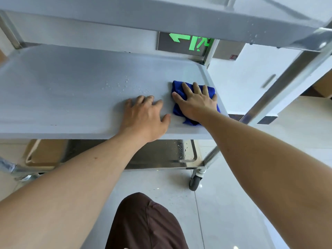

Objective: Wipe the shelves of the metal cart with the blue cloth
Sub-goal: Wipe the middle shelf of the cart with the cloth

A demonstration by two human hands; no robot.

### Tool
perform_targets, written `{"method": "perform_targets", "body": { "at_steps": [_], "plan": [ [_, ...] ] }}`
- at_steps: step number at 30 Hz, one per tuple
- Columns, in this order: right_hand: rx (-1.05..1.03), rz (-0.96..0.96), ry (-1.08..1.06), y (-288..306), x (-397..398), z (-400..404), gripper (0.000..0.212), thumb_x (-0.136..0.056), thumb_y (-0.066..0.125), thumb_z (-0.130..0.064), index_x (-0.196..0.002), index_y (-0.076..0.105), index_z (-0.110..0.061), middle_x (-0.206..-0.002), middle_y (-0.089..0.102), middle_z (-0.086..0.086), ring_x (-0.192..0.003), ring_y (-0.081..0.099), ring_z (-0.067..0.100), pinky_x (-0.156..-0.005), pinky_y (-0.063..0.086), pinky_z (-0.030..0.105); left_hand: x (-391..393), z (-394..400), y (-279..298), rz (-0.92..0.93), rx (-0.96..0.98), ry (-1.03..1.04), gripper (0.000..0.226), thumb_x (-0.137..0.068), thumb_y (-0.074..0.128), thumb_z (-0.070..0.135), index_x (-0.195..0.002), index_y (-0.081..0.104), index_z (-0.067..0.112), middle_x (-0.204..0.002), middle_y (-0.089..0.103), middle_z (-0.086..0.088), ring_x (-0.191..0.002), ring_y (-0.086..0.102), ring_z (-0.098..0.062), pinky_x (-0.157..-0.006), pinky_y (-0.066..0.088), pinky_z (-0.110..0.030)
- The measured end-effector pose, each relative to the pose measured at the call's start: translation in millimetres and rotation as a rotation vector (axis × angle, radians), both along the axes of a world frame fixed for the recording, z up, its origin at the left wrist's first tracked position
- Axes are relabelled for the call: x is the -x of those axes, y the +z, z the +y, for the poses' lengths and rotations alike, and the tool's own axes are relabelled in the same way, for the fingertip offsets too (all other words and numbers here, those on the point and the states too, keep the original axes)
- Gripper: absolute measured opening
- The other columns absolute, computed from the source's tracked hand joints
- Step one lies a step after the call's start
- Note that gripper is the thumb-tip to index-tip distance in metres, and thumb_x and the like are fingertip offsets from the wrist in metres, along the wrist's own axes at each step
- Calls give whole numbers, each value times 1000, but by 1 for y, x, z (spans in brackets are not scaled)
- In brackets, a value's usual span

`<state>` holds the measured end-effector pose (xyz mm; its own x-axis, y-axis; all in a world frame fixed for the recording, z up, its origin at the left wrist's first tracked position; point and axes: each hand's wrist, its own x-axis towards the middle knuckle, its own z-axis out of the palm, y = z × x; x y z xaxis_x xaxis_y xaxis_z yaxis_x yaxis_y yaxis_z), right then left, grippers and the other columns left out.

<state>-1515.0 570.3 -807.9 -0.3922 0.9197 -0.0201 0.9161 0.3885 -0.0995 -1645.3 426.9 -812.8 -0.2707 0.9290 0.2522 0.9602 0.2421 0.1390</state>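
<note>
The metal cart's middle shelf [62, 97] fills the upper half of the view, grey and smooth, with water droplets [125, 86] near its middle. A blue cloth [177, 87] lies folded at the shelf's right end. My right hand [195, 101] presses flat on the cloth with fingers spread. My left hand [145, 114] rests flat on the bare shelf just left of the cloth, fingers slightly bent, holding nothing. The top shelf [161, 17] overhangs above, and the bottom shelf [161, 153] shows below with droplets on it.
The cart's right upright post [280, 83] slants past the shelf's corner. A caster wheel [195, 180] stands on the pale tiled floor [224, 203]. A green exit sign [190, 43] glows behind the cart. My knee [143, 221] in brown cloth is at the bottom.
</note>
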Motion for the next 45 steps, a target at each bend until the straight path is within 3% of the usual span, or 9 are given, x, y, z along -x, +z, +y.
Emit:
{"method": "perform_targets", "body": {
  "at_steps": [6, 13, 19, 24, 31, 36, 45],
  "plan": [
    [44, 14, -51, -1, -18, -58, 84, -80, 9, -85, -155, 13, -48, -169, 9, -5, -155, -1, 28, -117, 2, 63, -4, -12, 11, 42, -110, -52, 48, -92, 33, 48, -100, 66, 13, -107, 67, -7, -104, 53, -30, -91, 39, -45],
    [-51, 33, -87, -4, -12, -119, 75, -89, 5, -77, -156, 18, -45, -168, 16, -3, -154, 6, 28, -117, 3, 62, 10, -37, 14, 0, -229, -66, 30, -90, 46, 35, -95, 68, 14, -100, 70, -5, -98, 56, -32, -84, 40, -42],
    [-80, 72, -79, -7, 19, -165, 73, -93, 5, -74, -158, 15, -42, -169, 14, 0, -155, 3, 32, -117, -2, 63, 92, -74, 7, 32, -126, 156, 38, -86, 47, 38, -108, 68, 14, -106, 68, -13, -101, 55, -38, -81, 43, -43],
    [-75, 32, 47, -8, 66, -196, 73, -93, 2, -74, -158, 12, -42, -170, 11, 3, -153, 1, 39, -115, -1, 67, 92, -84, 8, -3, -126, 173, 45, -77, 37, 33, -101, 70, 15, -99, 69, -11, -94, 56, -37, -77, 43, -41],
    [-37, 10, 86, -1, 94, -175, 69, -93, 10, -70, -155, 20, -42, -168, 16, 4, -152, 5, 38, -112, 6, 70, 104, -89, 3, 28, -92, 100, 35, -84, 42, 34, -98, 68, 16, -102, 68, -7, -96, 57, -32, -76, 40, -40],
    [-13, -15, 70, 3, 103, -150, 70, -89, 14, -73, -153, 22, -43, -167, 15, 4, -151, 8, 36, -110, 10, 70, 102, -90, -2, -8, -99, 73, 39, -91, 41, 38, -114, 64, 17, -119, 63, -5, -108, 54, -29, -89, 41, -43],
    [16, -11, 45, 3, 126, -82, 68, -91, 17, -72, -154, 20, -45, -168, 13, 2, -153, 3, 34, -111, 7, 68, 95, -76, -3, 6, -90, 93, 32, -92, 39, 37, -100, 63, 18, -112, 63, -3, -103, 52, -28, -88, 39, -42]
  ]
}}
